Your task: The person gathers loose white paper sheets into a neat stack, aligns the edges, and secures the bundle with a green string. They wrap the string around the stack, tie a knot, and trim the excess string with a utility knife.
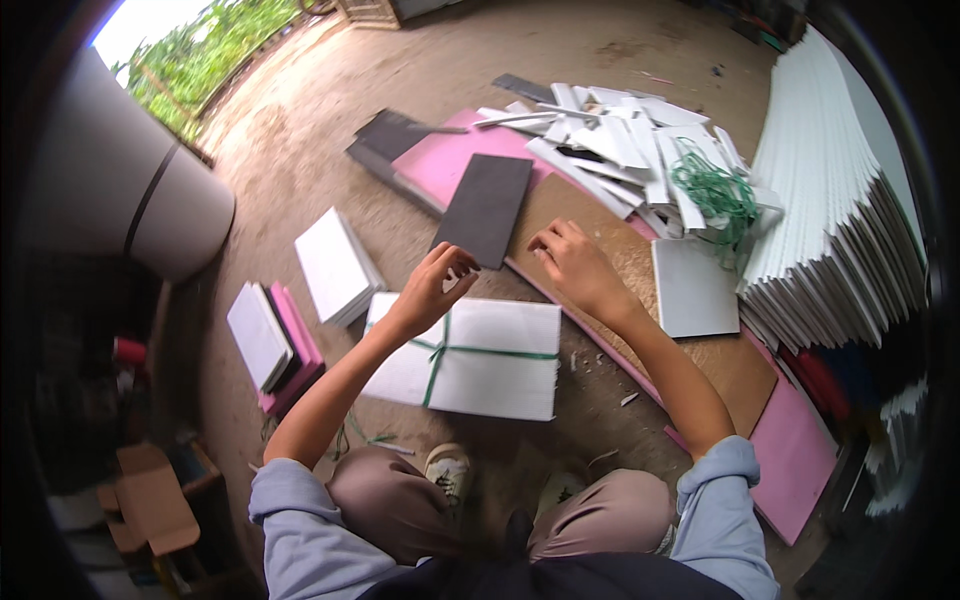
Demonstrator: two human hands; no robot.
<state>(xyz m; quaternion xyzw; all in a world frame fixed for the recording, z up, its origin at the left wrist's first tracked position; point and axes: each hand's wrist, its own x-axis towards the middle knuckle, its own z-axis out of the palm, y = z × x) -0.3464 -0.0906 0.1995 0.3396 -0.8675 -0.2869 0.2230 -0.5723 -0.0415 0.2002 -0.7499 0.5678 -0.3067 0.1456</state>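
Observation:
My left hand point(440, 290) is over the far left corner of a stack of white sheets point(500, 385), its fingers loosely curled and apart. Green strapping point(500, 352) crosses that stack both ways. Just beyond my left hand lies a dark grey rectangular panel point(487, 205). Above the brown board point(560, 210), to the right of the panel, hovers my right hand point(580, 268). Its fingers are bent and slightly spread, with nothing visible in them. I cannot tell whether either hand touches anything.
White offcuts point(630, 135) and tangled green strapping point(715, 195) lie at the far right. A tall pile of white sheets point(820, 220) stands beside a white panel point(695, 288). Smaller stacks point(340, 265) sit on the left, near a large grey roll point(130, 170) and cardboard box point(160, 500).

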